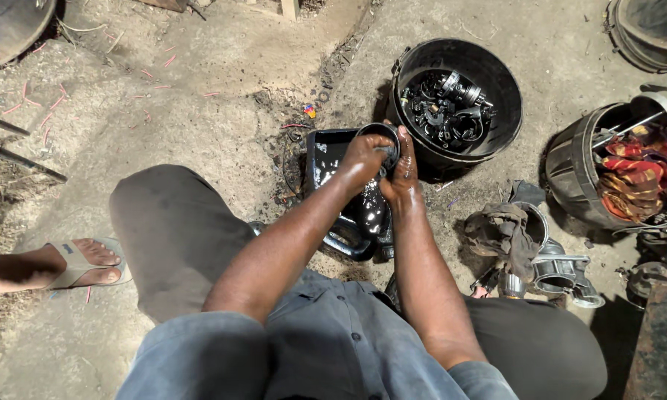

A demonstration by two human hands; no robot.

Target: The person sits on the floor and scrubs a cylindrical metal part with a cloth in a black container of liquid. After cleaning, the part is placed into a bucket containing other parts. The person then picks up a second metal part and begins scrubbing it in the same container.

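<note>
Head view, grip: left hand (361,159) and right hand (404,174) both clasp the round black oily metal ring (380,141), held above the black rectangular plastic oil tray (326,152).
Risk: slick fingers may let the ring slip, splashing into the tray.
Nearby: black round bucket of metal parts (455,96) just beyond the tray.

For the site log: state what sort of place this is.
Probably an informal outdoor mechanic's workshop. Both hands work an oily ring-shaped part over a black tray of dark fluid on bare ground; a black bucket holds greasy metal parts, and metal housings lie beside a dirty rag.
</note>
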